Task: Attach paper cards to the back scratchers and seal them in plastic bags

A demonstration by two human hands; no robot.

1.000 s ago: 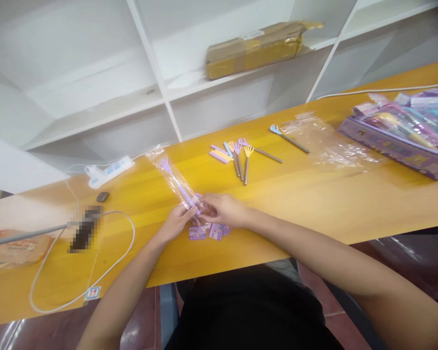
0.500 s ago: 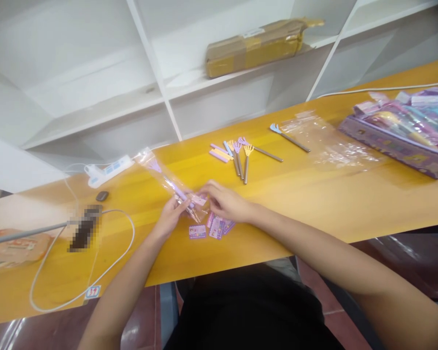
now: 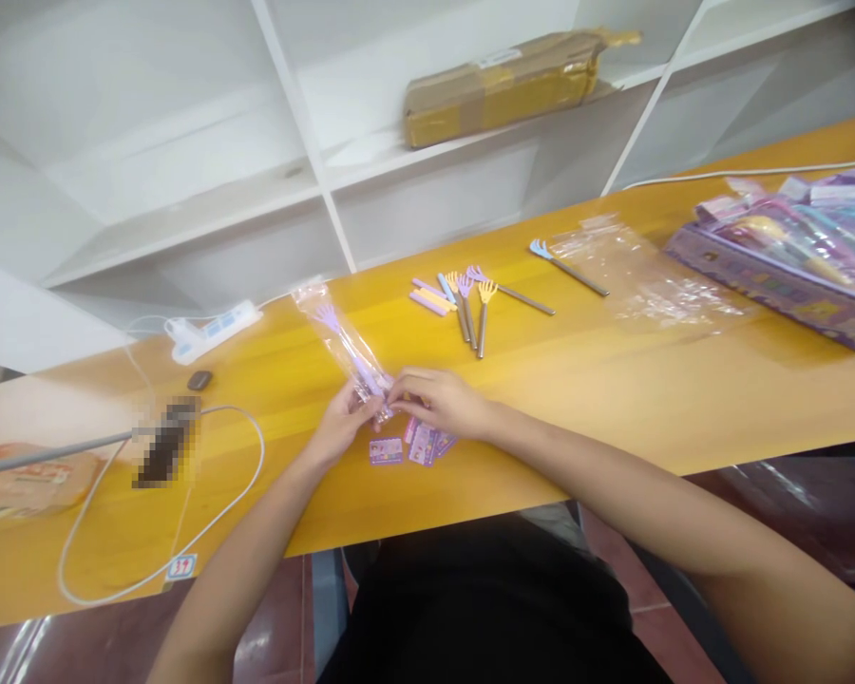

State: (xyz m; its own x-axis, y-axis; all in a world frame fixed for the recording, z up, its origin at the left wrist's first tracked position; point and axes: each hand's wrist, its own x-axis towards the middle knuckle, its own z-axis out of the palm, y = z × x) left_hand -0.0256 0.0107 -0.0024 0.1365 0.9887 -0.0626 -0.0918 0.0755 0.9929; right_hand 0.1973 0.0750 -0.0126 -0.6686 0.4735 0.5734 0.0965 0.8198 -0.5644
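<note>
My left hand (image 3: 342, 423) is closed round the near end of a clear plastic bag (image 3: 310, 296). Inside the bag lies a purple hand-shaped back scratcher (image 3: 328, 319), its fingers at the far end. My right hand (image 3: 438, 399) meets the bag's near end with its fingertips pinched there; whatever lies under them is hidden. Just below my hands, small purple printed cards (image 3: 386, 451) lie on the table, some overlapping and partly under my right hand. Beyond my hands are several loose back scratchers (image 3: 483, 318) with metal rods, beside short coloured tubes (image 3: 427, 302).
A purple display box (image 3: 769, 285) full of bagged items stands at the right, with clear empty bags (image 3: 641, 275) beside it. At left are a white power strip (image 3: 214, 332) and a looped cable (image 3: 260, 456). A taped carton (image 3: 503, 90) rests on the shelf behind.
The bag with the purple back scratcher has swung to the right and stands steeper. My right hand has moved down and its fingertips have come onto the bag's near end.
</note>
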